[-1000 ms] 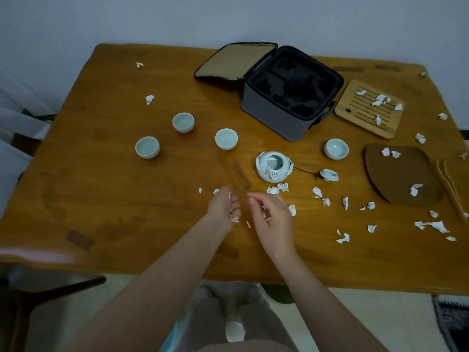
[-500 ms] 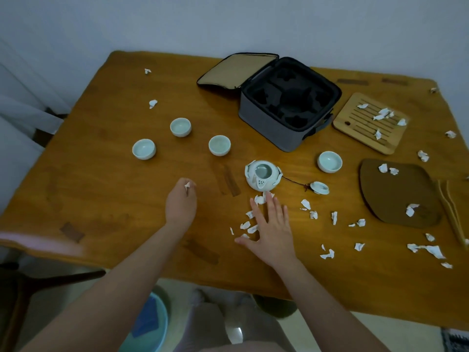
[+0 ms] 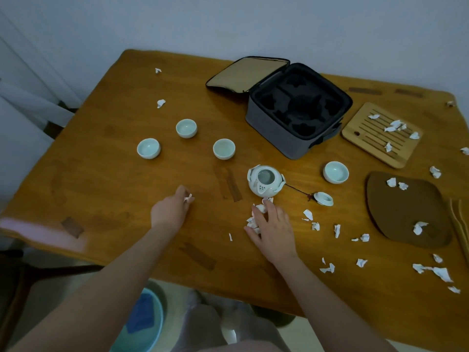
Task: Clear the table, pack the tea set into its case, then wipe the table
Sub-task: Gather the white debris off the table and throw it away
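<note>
Left hand (image 3: 168,212), right hand (image 3: 272,226) apart on scraps (image 3: 252,221), teapot (image 3: 264,180) just beyond

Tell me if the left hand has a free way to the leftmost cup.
Likely yes: only bare table lies between the left hand and the cup, though it pinches a paper scrap.

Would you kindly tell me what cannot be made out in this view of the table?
Head view: right hand covers part of the scrap pile; count hidden.
Head view: wooden strips cut off by the right edge.
Head view: basin partly hidden behind the left forearm.
</note>
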Demonstrator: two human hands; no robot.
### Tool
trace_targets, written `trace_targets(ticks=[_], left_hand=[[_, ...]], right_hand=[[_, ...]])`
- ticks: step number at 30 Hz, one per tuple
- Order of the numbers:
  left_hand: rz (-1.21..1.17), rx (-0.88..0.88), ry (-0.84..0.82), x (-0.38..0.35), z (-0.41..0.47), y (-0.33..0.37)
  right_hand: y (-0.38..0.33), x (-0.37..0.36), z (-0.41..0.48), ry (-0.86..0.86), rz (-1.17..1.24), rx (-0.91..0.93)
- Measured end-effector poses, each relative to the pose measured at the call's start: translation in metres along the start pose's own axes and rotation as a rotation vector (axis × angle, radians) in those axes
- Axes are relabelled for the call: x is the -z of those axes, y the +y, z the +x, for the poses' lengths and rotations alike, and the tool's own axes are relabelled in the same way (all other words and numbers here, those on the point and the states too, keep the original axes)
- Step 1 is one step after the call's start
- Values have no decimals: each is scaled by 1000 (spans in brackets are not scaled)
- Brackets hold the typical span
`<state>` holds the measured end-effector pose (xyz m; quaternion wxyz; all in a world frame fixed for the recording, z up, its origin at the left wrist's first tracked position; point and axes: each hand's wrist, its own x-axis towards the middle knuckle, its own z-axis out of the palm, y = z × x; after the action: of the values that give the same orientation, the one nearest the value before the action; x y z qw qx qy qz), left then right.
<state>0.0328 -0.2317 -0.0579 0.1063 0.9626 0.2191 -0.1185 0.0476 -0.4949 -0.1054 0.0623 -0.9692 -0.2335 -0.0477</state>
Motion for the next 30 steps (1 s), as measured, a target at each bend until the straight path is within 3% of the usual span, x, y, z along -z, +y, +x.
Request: trace_targets(ticks=[5, 12, 16, 22, 25, 30], left_hand=[[63, 42, -53, -3, 6, 4], [242, -136, -142, -4, 15, 7], [274, -176, -111, -9, 14, 10], [11, -156, -117, -4, 15, 7], [-31, -288, -135, 4, -1, 22], [379, -536, -268, 4, -30, 60]], right_hand=[[11, -6, 9, 84, -2, 61], [22, -15, 19, 155, -8, 47], [25, -20, 20, 218, -14, 58], [26, -17, 22, 246, -24, 79], [27, -14, 21, 250, 33, 56], [26, 1, 15, 278, 226, -114]])
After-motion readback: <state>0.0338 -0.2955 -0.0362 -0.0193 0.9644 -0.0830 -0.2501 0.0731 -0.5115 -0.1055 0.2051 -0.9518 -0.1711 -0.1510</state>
